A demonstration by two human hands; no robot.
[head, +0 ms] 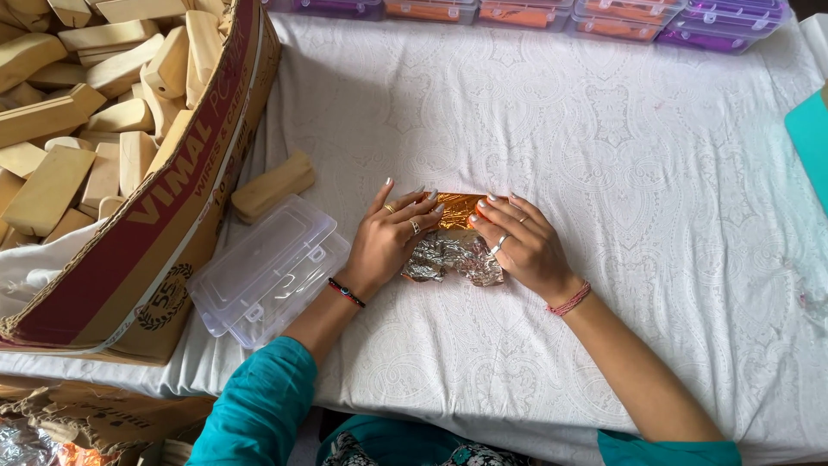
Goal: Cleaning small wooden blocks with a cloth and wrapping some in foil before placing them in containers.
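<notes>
On the white patterned cloth [604, 173] lies a small block wrapped in foil [454, 250], orange at its far side and crumpled silver toward me. My left hand [388, 237] presses on its left end, fingers spread over the foil. My right hand [522, 246] presses on its right end, fingertips on the orange part. Both hands wear rings and wrist threads. The block inside the foil is hidden.
An open clear plastic case [267, 272] lies left of my hands. Beyond it a bare wooden block [272, 184] rests by a cardboard box [185, 207] full of such blocks. Purple and orange lidded cases [535, 13] line the far edge. A teal object [811, 138] sits at right.
</notes>
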